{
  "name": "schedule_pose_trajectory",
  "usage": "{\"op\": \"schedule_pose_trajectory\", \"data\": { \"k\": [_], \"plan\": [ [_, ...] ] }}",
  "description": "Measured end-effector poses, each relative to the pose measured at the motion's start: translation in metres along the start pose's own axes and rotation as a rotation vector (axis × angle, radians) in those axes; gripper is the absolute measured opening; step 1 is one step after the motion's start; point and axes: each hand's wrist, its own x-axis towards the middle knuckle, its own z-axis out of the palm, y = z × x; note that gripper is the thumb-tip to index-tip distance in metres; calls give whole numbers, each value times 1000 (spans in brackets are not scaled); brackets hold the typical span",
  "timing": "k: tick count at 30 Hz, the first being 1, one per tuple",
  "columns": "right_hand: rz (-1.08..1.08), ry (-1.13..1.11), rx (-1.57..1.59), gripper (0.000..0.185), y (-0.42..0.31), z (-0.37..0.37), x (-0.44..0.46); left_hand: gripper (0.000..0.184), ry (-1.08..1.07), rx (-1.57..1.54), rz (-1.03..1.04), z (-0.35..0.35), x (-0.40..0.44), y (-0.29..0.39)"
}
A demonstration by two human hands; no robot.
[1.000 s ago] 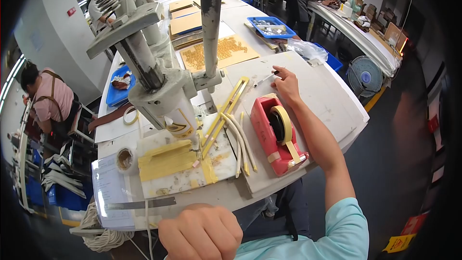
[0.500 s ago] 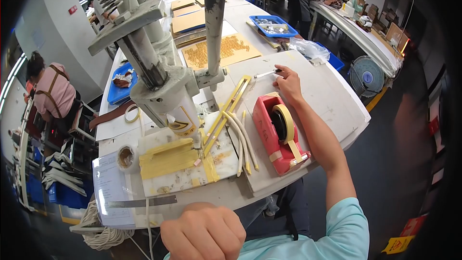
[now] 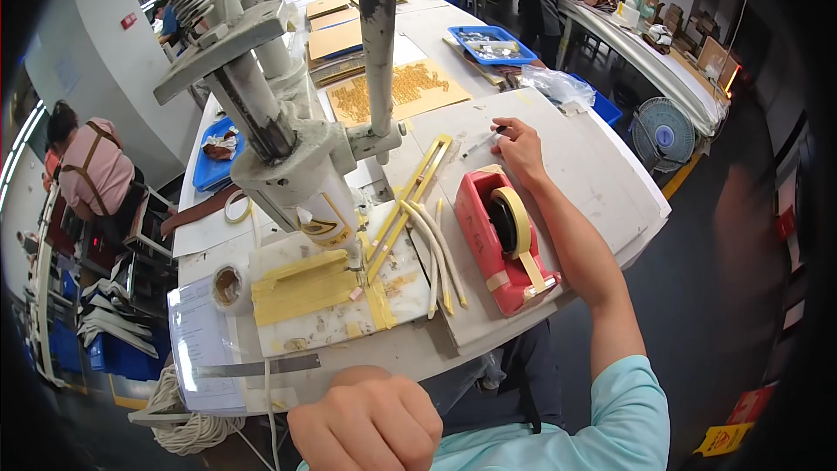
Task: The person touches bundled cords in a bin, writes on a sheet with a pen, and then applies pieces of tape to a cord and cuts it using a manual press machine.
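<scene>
My right hand (image 3: 520, 153) reaches over the grey board on the bench, its fingers pinched on the dark end of a slim white pen (image 3: 479, 146). The pen's other end slants down and left, close to the board. At the bottom edge my left hand (image 3: 366, 423) is closed in a fist, knuckles up; whatever its fingers may hold is hidden. A red tape dispenser (image 3: 478, 227) with a roll of tape stands beside my right forearm. Left of it lie several pale strips (image 3: 443, 266) and a long yellow-taped frame (image 3: 410, 205).
A grey press (image 3: 301, 157) with a long lever rises over a tape-covered plate (image 3: 301, 296). Behind it are a board of small tan pieces (image 3: 392, 92) and a blue tray (image 3: 493, 45). A fan (image 3: 663, 135) stands at right. Co-workers are at left and at the back.
The pen in my right hand has tilted, its free end swinging nearer to me. My left fist stays almost in place, and the view has shifted slightly.
</scene>
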Motion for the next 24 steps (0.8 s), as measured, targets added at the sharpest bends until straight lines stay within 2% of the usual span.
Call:
{"op": "schedule_pose_trajectory", "data": {
  "k": [13,24],
  "plan": [
    [-13,16,-12,40,7,2,3,28,-92,-13,16,-4,2,-2],
    [-6,5,-32,40,10,1,5,29,-86,-17,-3,1,2,-6]
  ]
}}
